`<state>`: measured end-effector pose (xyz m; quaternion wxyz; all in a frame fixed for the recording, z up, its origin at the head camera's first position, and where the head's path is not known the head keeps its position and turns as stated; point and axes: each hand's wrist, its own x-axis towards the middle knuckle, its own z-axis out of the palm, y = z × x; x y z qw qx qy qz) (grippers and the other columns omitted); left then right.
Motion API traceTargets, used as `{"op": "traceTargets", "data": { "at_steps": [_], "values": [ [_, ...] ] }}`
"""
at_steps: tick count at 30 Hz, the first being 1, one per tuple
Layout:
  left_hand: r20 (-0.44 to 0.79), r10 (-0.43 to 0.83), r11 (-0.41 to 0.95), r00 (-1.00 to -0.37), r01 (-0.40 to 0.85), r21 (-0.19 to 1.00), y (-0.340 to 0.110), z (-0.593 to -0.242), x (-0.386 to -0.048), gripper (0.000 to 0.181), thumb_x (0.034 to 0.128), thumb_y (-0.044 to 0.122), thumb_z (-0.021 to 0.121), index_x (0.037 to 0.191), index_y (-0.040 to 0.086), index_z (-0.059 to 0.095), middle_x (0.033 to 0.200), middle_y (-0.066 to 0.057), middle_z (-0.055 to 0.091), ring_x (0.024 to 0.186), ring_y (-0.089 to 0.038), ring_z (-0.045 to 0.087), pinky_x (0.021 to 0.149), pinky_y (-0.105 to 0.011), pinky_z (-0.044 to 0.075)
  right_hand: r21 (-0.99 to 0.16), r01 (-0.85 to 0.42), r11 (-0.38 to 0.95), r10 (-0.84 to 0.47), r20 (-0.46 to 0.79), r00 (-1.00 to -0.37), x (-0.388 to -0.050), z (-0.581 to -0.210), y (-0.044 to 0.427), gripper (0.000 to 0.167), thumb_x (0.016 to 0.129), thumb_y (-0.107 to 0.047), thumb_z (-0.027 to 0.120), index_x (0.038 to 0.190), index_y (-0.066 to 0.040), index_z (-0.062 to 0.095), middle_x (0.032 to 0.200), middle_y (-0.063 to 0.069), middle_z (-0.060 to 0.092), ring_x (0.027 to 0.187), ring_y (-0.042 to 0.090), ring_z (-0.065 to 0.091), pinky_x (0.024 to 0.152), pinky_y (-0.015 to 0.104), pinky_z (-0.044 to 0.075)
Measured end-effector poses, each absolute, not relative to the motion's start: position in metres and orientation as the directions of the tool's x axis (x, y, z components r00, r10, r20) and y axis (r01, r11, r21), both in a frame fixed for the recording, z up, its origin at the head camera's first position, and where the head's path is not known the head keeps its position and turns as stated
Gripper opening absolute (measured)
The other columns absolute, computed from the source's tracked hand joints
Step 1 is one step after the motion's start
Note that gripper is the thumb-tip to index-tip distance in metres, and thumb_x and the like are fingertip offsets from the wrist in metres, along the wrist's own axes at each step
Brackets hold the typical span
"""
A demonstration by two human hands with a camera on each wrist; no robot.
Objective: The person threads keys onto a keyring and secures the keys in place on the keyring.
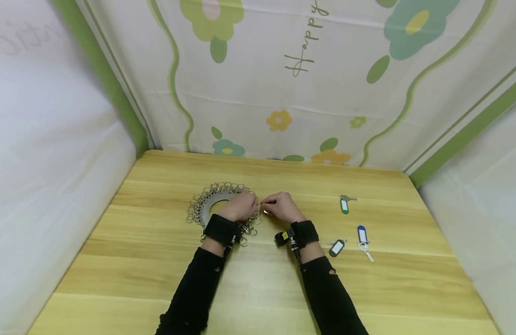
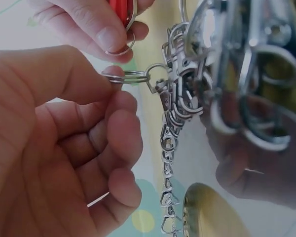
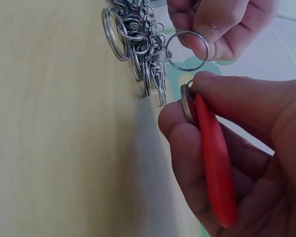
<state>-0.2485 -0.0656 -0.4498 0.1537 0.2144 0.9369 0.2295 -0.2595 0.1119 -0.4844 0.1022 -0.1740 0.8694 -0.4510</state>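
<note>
A grey ring-shaped holder [image 1: 206,208] hung all round with metal clasps and split rings lies on the table. At its right side the left hand [image 1: 243,206] [image 2: 74,133] pinches one split ring [image 2: 130,76] [image 3: 206,55] between thumb and forefinger; that ring hangs from a clasp. Just right of it, the right hand [image 1: 281,207] [image 3: 246,143] pinches a red key tag [image 3: 217,163] and a metal piece by its small ring. In the left wrist view, the tag's ring [image 2: 126,49] is close above the split ring; whether they touch I cannot tell.
To the right on the wooden table [image 1: 258,288] lie keys with a green tag [image 1: 344,205], a black tag [image 1: 336,248] and a blue tag [image 1: 362,234]. Patterned cloth [image 1: 241,93] stands behind the table, with white cloth at both sides.
</note>
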Motion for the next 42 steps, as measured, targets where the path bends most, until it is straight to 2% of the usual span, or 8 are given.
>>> {"op": "traceTargets", "data": {
  "at_steps": [8,17,26,30,36,42],
  "values": [
    [-0.173,0.475,0.806,-0.863,0.348,0.479,-0.064,-0.452,-0.249,0.026,0.0939,0.007,0.048,0.068,0.01,0.046,0.06,-0.001,0.036,0.051,-0.014,0.035,0.057,-0.028,0.033,-0.799,-0.185,0.573,-0.38,-0.059,-0.923,-0.257,-0.482,0.107,0.008,0.088,-0.019,0.069,0.084,-0.014,0.073,0.071,0.001,0.067,0.053,0.016,0.057,0.049,0.029,0.047],
    [-0.169,0.466,0.831,-0.868,0.364,0.422,-0.061,-0.45,-0.25,0.022,0.0931,0.009,0.052,0.072,0.009,0.051,0.062,-0.002,0.041,0.054,-0.014,0.039,0.058,-0.028,0.034,-0.801,-0.178,0.572,-0.379,-0.065,-0.923,-0.257,-0.479,0.104,0.009,0.089,-0.019,0.068,0.085,-0.014,0.074,0.072,-0.002,0.067,0.056,0.016,0.059,0.052,0.029,0.048],
    [-0.151,0.475,0.831,-0.867,0.386,0.4,-0.061,-0.451,-0.247,0.024,0.0935,0.008,0.051,0.07,0.011,0.051,0.059,-0.001,0.037,0.052,-0.014,0.036,0.058,-0.028,0.032,-0.795,-0.179,0.58,-0.374,-0.064,-0.925,-0.255,-0.478,0.102,0.008,0.088,-0.018,0.069,0.084,-0.013,0.074,0.073,-0.002,0.067,0.061,0.015,0.061,0.055,0.029,0.049],
    [-0.154,0.484,0.833,-0.861,0.401,0.381,-0.06,-0.454,-0.246,0.025,0.0938,0.008,0.051,0.069,0.011,0.051,0.058,-0.001,0.037,0.052,-0.014,0.035,0.058,-0.027,0.031,-0.779,-0.208,0.591,-0.39,-0.051,-0.92,-0.254,-0.48,0.101,0.009,0.088,-0.015,0.068,0.083,-0.013,0.074,0.073,-0.003,0.067,0.063,0.013,0.061,0.058,0.027,0.05],
    [-0.124,0.469,0.855,-0.875,0.414,0.314,-0.059,-0.457,-0.249,0.028,0.0926,0.011,0.054,0.065,0.012,0.051,0.059,-0.001,0.044,0.053,-0.015,0.04,0.058,-0.027,0.033,-0.746,-0.28,0.604,-0.413,0.008,-0.911,-0.254,-0.478,0.099,0.01,0.088,-0.011,0.068,0.08,-0.013,0.074,0.073,-0.004,0.067,0.063,0.011,0.061,0.059,0.026,0.05],
    [-0.135,0.443,0.873,-0.886,0.392,0.29,-0.058,-0.456,-0.249,0.027,0.0916,0.012,0.056,0.065,0.012,0.052,0.059,-0.001,0.044,0.053,-0.015,0.04,0.057,-0.027,0.033,-0.732,-0.278,0.622,-0.411,-0.003,-0.911,-0.254,-0.475,0.098,0.01,0.088,-0.011,0.068,0.081,-0.012,0.074,0.075,-0.003,0.067,0.064,0.01,0.061,0.059,0.025,0.05]
  ]
}}
